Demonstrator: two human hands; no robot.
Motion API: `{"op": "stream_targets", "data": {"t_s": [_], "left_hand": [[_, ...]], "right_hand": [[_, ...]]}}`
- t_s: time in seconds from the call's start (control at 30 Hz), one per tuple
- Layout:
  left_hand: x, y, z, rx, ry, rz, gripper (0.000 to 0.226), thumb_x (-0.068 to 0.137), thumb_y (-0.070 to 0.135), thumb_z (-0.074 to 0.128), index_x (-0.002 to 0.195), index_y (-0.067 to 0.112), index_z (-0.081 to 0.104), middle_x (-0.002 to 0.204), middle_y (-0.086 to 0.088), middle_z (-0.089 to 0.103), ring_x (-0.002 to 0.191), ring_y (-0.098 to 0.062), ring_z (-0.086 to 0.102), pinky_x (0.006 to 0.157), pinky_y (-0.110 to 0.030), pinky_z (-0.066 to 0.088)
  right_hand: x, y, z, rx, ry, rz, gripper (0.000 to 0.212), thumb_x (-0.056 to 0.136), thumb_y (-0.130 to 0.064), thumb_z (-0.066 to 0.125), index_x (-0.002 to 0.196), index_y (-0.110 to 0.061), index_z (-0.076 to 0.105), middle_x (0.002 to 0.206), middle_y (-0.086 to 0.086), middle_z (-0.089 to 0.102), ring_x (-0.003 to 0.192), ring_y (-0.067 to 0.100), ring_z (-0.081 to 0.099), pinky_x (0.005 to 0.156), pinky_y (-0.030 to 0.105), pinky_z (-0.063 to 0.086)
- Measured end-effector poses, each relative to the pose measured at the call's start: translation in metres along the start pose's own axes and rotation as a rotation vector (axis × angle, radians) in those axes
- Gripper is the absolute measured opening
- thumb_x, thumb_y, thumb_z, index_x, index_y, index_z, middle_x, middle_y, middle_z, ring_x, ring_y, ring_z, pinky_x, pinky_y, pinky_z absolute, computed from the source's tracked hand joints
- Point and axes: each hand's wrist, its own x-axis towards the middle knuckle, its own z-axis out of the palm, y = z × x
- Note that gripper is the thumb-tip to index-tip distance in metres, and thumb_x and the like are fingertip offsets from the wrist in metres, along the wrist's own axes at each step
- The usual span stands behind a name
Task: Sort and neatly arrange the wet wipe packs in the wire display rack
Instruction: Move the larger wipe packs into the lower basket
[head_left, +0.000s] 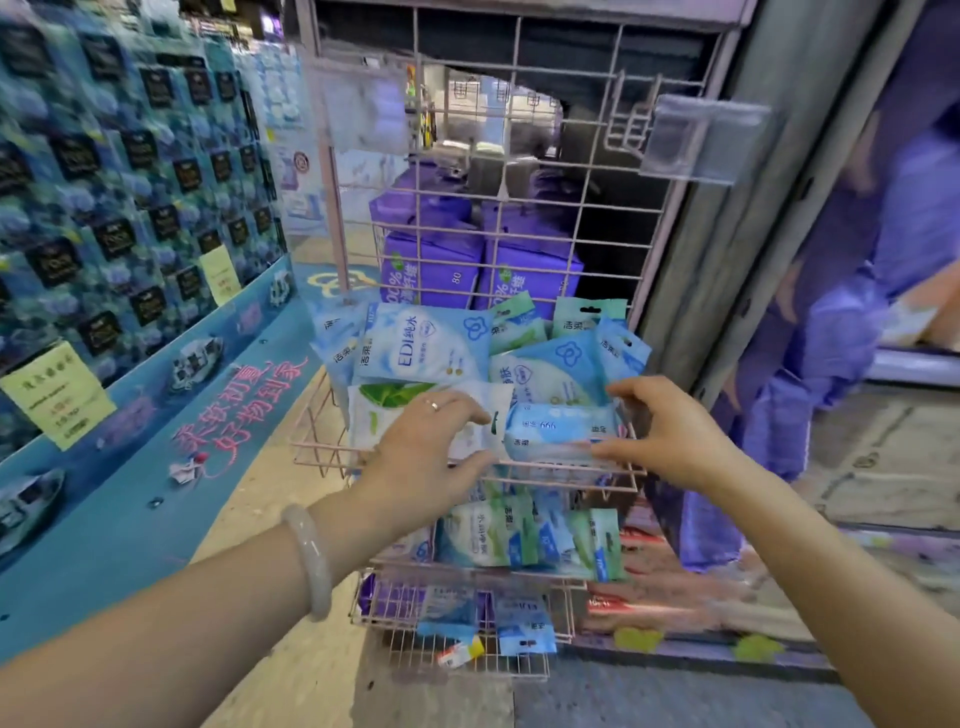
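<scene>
A pink wire display rack (519, 475) stands before me with several baskets. The top basket holds several blue, white and green wet wipe packs. At its front lies a small blue pack (558, 434). My right hand (670, 431) grips this pack's right end, thumb under and fingers over it. My left hand (426, 447) holds the white pack with a green leaf (379, 410) beside it, thumb at the blue pack's left end. A large light blue pack (421, 348) leans behind them. Lower baskets hold more packs (493, 535).
Purple boxes (431, 260) stand behind the wire grid. A blue display wall (130, 208) with yellow price tags runs along the left. A grey pillar (727, 234) and purple packaged goods (857, 312) are at the right. A clear tag holder (696, 140) juts from the rack.
</scene>
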Motion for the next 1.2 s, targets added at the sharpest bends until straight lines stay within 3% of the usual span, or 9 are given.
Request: {"op": "stream_targets", "data": {"t_s": [0.07, 0.17, 0.3, 0.43, 0.57, 0.67, 0.9, 1.07, 1.2], "left_hand": [[0.02, 0.012, 0.012, 0.044, -0.049, 0.003, 0.044, 0.082, 0.031, 0.066, 0.12, 0.011, 0.055, 0.126, -0.008, 0.054, 0.121, -0.024, 0.044, 0.097, -0.02, 0.022], [0.043, 0.021, 0.027, 0.215, -0.158, -0.043, 0.059, 0.082, 0.041, 0.061, 0.132, 0.015, 0.044, 0.135, -0.007, 0.047, 0.127, -0.023, 0.038, 0.098, -0.026, 0.018], [0.057, 0.02, 0.036, 0.368, -0.27, -0.091, 0.066, 0.08, 0.049, 0.06, 0.134, 0.017, 0.04, 0.136, -0.007, 0.043, 0.127, -0.026, 0.036, 0.102, -0.035, 0.028], [0.06, 0.02, 0.036, 0.445, -0.327, -0.075, 0.067, 0.077, 0.054, 0.06, 0.133, 0.02, 0.044, 0.129, -0.007, 0.039, 0.12, -0.026, 0.034, 0.098, -0.038, 0.032], [0.061, 0.021, 0.037, 0.453, -0.35, -0.091, 0.073, 0.073, 0.058, 0.063, 0.133, 0.021, 0.044, 0.127, -0.009, 0.036, 0.117, -0.028, 0.034, 0.1, -0.039, 0.032], [0.061, 0.02, 0.039, 0.397, -0.301, -0.119, 0.073, 0.07, 0.057, 0.066, 0.13, 0.02, 0.047, 0.126, -0.009, 0.038, 0.118, -0.028, 0.035, 0.1, -0.038, 0.031], [0.053, 0.014, 0.033, 0.194, -0.23, -0.148, 0.078, 0.066, 0.047, 0.075, 0.133, 0.02, 0.046, 0.135, -0.008, 0.037, 0.127, -0.024, 0.035, 0.099, -0.026, 0.023], [0.05, 0.011, 0.029, 0.152, -0.26, -0.139, 0.084, 0.064, 0.046, 0.077, 0.135, 0.017, 0.044, 0.138, -0.01, 0.038, 0.13, -0.023, 0.033, 0.1, -0.022, 0.019], [0.05, 0.013, 0.031, 0.17, -0.286, -0.164, 0.087, 0.066, 0.051, 0.074, 0.138, 0.018, 0.039, 0.14, -0.009, 0.036, 0.132, -0.024, 0.03, 0.106, -0.028, 0.022]], "right_hand": [[0.015, 0.003, 0.001, -0.013, -0.118, 0.017, 0.079, 0.06, -0.037, 0.083, 0.127, -0.012, 0.049, 0.124, 0.004, 0.054, 0.11, 0.018, 0.052, 0.092, 0.025, 0.038], [0.026, 0.007, 0.007, 0.01, -0.168, 0.004, 0.075, 0.061, -0.038, 0.082, 0.124, -0.018, 0.049, 0.123, 0.001, 0.055, 0.106, 0.014, 0.051, 0.087, 0.023, 0.039], [0.027, 0.013, 0.012, 0.06, -0.274, 0.04, 0.065, 0.06, -0.034, 0.083, 0.113, -0.03, 0.046, 0.11, -0.006, 0.054, 0.092, 0.014, 0.055, 0.072, 0.023, 0.039], [0.027, 0.012, 0.013, 0.055, -0.333, 0.045, 0.069, 0.062, -0.03, 0.082, 0.12, -0.025, 0.045, 0.103, -0.005, 0.053, 0.085, 0.014, 0.056, 0.068, 0.024, 0.041], [0.028, 0.009, 0.013, 0.04, -0.306, -0.004, 0.061, 0.067, -0.032, 0.079, 0.118, -0.023, 0.047, 0.092, -0.008, 0.052, 0.066, -0.001, 0.047, 0.053, 0.018, 0.034], [0.027, 0.01, 0.013, 0.068, -0.254, -0.023, 0.048, 0.067, -0.032, 0.078, 0.104, -0.029, 0.048, 0.087, -0.003, 0.058, 0.063, 0.003, 0.049, 0.051, 0.02, 0.035], [0.022, 0.015, 0.01, 0.181, -0.178, -0.028, 0.043, 0.066, -0.034, 0.079, 0.097, -0.035, 0.049, 0.094, 0.012, 0.065, 0.082, 0.027, 0.062, 0.072, 0.037, 0.051], [0.027, 0.018, 0.002, 0.384, -0.057, -0.028, 0.026, 0.067, -0.023, 0.079, 0.071, -0.028, 0.055, 0.06, -0.002, 0.047, 0.055, 0.014, 0.041, 0.058, 0.033, 0.04], [0.028, 0.019, 0.0, 0.46, -0.002, -0.015, 0.026, 0.07, -0.016, 0.077, 0.062, -0.026, 0.055, 0.052, -0.012, 0.053, 0.052, 0.011, 0.048, 0.056, 0.036, 0.046]]}}
